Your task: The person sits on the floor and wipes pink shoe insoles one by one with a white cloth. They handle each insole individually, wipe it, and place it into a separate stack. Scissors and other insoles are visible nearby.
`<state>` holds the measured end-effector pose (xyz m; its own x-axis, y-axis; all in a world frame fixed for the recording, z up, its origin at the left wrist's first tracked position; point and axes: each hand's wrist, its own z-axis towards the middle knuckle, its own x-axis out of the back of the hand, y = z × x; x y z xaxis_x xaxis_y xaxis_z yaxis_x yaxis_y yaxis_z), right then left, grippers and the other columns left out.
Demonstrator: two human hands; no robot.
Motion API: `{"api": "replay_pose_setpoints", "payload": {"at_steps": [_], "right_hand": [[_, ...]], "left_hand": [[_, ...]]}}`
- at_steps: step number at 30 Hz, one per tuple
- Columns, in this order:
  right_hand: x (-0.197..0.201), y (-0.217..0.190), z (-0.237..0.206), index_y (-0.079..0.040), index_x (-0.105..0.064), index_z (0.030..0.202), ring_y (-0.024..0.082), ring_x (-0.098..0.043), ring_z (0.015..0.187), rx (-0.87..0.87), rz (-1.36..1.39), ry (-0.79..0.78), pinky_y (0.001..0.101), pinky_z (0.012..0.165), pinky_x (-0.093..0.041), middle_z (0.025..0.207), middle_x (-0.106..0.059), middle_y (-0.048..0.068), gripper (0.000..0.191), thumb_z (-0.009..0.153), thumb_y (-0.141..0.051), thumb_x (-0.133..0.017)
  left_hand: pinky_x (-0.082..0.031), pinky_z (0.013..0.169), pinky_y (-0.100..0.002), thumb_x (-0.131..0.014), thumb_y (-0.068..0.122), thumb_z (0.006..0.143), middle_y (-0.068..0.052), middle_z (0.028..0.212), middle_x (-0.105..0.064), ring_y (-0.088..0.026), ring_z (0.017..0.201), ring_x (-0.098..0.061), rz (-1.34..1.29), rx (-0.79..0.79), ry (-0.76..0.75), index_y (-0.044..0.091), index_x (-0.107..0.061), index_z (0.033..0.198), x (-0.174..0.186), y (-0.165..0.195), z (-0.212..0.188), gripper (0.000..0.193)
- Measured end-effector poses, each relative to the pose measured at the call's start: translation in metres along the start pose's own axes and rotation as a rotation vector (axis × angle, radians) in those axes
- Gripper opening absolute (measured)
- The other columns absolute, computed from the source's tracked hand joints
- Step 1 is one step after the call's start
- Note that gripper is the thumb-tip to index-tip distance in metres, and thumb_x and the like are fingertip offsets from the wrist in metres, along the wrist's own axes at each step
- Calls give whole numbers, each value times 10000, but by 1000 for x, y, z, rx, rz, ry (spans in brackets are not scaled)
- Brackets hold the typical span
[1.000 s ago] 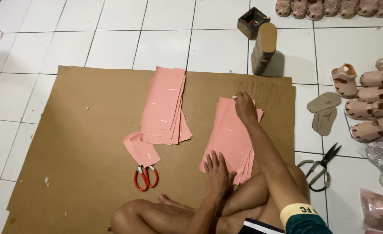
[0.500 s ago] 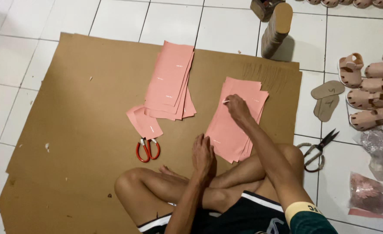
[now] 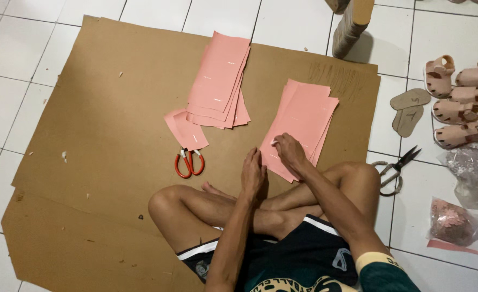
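Where the tiled floor is covered, a large brown cardboard sheet carries two stacks of pink sheets — the far stack lies fanned, the near stack sits just before the crossed legs. Clear plastic bags at right hold small pinkish pieces. Right hand rests on the near stack, fingers curled, pinching a sheet edge. Left hand lies flat, fingers extended, just beside that stack — holding nothing. Red-handled scissors lie closed nearby.
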<state>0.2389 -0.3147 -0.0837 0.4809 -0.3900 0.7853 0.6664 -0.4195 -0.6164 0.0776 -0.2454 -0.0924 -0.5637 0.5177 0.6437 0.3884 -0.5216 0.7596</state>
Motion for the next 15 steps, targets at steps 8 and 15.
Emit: {"api": "replay_pose_setpoints", "payload": {"at_steps": [8,15], "right_hand": [[6,-10,-19,-54,-752,961,363,-675,935,199,-67,-294,464,818,-550,962,-688,173,174,902,-176,-642],[58,49,-45,-21,-701,1128,411,-703,797,-656,536,79,518,709,-523,930,-698,209,291,956,-243,-625]], "left_hand": [[-406,1116,-470,-675,85,894,-296,1460,-490,-445,1341,-464,71,-20,-26,-80,-508,1383,1,1,-4,542],[-457,1076,-477,-684,81,854,-266,1379,-563,-433,1288,-528,303,-123,73,-95,-606,1216,-14,8,-2,410]]}}
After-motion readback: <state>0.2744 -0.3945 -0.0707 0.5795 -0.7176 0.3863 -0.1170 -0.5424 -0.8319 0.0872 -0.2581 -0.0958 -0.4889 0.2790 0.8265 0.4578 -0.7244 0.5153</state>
